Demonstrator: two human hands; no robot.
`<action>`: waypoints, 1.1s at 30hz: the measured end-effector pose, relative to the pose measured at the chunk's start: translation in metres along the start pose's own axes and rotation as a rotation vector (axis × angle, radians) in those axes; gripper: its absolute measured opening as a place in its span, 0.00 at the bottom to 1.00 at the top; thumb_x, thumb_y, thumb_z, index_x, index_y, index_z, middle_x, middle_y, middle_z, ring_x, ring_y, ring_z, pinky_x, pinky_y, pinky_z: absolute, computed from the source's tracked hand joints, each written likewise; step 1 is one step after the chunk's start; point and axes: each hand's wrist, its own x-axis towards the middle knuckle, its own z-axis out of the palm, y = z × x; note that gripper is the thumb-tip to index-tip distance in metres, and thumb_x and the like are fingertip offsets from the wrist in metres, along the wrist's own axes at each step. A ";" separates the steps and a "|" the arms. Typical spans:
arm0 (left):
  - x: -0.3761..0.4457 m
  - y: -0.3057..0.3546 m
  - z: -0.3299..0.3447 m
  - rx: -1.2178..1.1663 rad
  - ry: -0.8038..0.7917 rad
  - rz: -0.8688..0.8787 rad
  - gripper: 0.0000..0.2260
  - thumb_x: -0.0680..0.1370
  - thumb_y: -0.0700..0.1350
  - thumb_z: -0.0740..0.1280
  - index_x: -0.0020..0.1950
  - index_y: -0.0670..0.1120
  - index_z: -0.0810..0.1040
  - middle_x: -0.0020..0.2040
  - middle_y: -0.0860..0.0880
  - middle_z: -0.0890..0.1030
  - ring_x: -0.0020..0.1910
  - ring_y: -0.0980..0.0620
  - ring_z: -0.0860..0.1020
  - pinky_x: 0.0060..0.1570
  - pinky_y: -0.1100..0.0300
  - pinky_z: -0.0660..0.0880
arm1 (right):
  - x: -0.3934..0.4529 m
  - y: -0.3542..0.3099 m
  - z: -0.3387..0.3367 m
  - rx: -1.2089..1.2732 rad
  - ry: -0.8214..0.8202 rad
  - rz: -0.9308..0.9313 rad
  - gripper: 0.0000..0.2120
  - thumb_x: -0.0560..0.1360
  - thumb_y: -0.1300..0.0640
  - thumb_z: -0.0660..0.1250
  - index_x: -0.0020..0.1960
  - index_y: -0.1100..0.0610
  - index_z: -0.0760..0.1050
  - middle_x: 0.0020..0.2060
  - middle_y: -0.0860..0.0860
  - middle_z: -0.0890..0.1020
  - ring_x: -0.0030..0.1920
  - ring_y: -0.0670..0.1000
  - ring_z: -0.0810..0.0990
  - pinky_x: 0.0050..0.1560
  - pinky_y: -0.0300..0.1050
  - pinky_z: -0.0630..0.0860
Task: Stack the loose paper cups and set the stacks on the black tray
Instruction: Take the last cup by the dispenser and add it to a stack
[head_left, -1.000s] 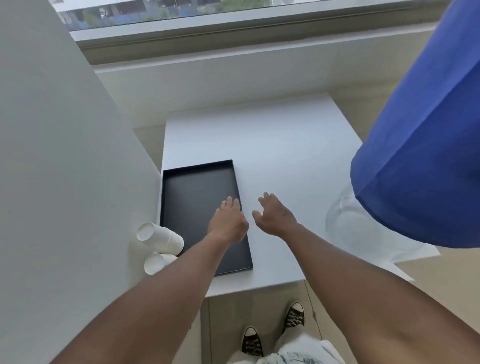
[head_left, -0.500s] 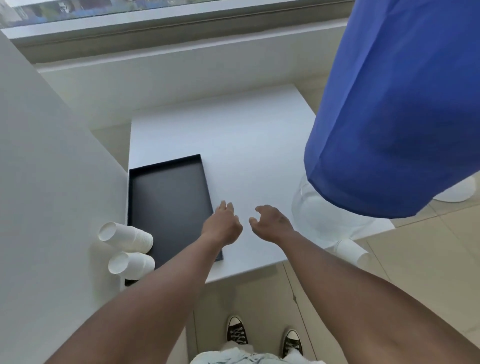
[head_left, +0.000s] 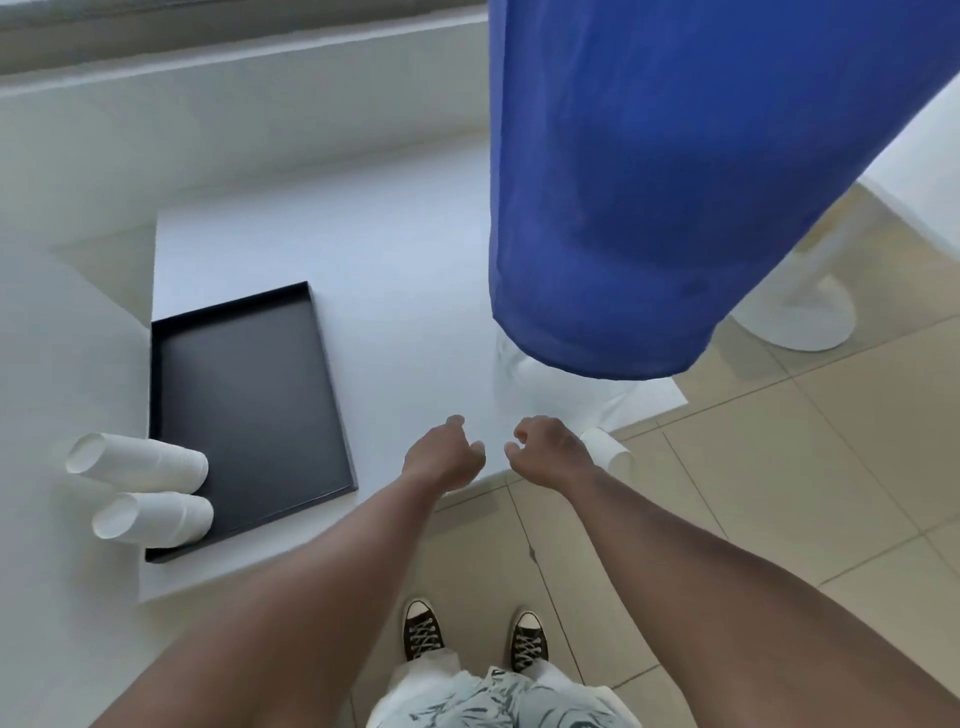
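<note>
Both hands, left hand (head_left: 445, 453) and right hand (head_left: 545, 446), hover loosely curled and hold nothing; the next move probably calls for grasping the loose cup (head_left: 609, 451) beside the right hand.

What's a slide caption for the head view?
Empty hands hover near black tray; paper cups lie at its edge.

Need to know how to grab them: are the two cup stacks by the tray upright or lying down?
Lying down. Both cup stacks rest on their sides at the tray's near-left corner, open mouths pointing left.
</note>
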 end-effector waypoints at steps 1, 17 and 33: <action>0.001 0.008 0.007 -0.009 -0.009 0.006 0.27 0.81 0.52 0.57 0.80 0.47 0.58 0.68 0.49 0.78 0.67 0.47 0.74 0.61 0.53 0.72 | -0.004 0.009 -0.003 0.006 0.016 0.005 0.17 0.76 0.50 0.62 0.60 0.58 0.76 0.57 0.52 0.79 0.55 0.54 0.78 0.56 0.49 0.76; 0.016 0.091 0.100 -0.814 -0.296 -0.262 0.05 0.79 0.47 0.65 0.51 0.46 0.77 0.41 0.50 0.70 0.39 0.52 0.69 0.44 0.57 0.70 | -0.018 0.103 -0.021 0.029 0.305 0.015 0.21 0.69 0.45 0.74 0.56 0.56 0.78 0.56 0.49 0.78 0.58 0.52 0.74 0.54 0.49 0.77; 0.042 0.122 0.139 -0.811 -0.281 -0.234 0.17 0.79 0.39 0.54 0.67 0.48 0.68 0.55 0.48 0.73 0.49 0.48 0.70 0.45 0.55 0.71 | 0.002 0.147 -0.015 0.193 -0.002 0.250 0.31 0.73 0.51 0.69 0.74 0.50 0.65 0.67 0.55 0.68 0.63 0.58 0.73 0.61 0.50 0.73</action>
